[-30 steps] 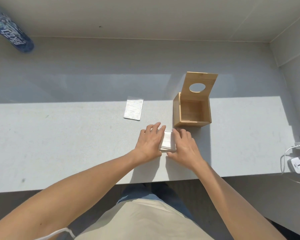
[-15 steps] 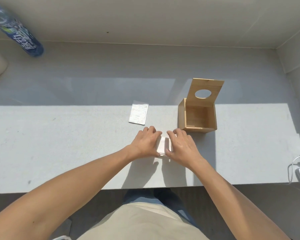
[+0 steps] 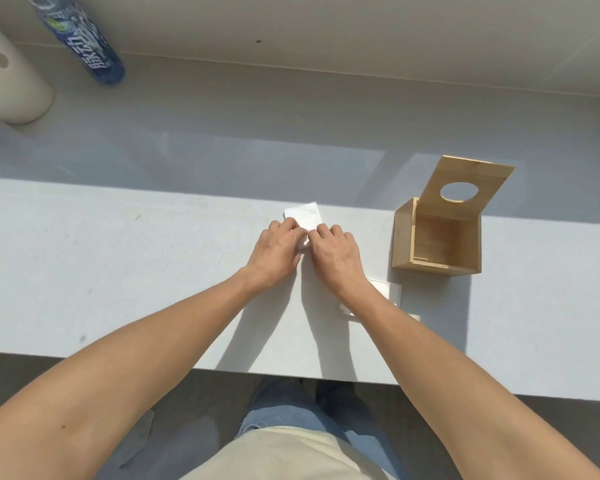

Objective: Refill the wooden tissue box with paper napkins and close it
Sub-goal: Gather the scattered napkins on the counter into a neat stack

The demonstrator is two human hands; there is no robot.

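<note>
Sunlit pale grey countertop [image 3: 118,278] runs across the view, its near edge above blue jeans [image 3: 284,407]. A stack of white square paper napkins [image 3: 390,292] lies half hidden under the right forearm. Farther on, the left hand [image 3: 278,249] and right hand [image 3: 336,252] meet, fingers curled down onto a white flat packet [image 3: 303,214]; the grip itself is hidden. To the right stands an open light wooden tissue box [image 3: 437,240], its round-holed lid [image 3: 465,190] raised. Far left, a blue bottle [image 3: 84,46] with white unreadable lettering and a white paper roll [image 3: 11,88] are cut off.
</note>
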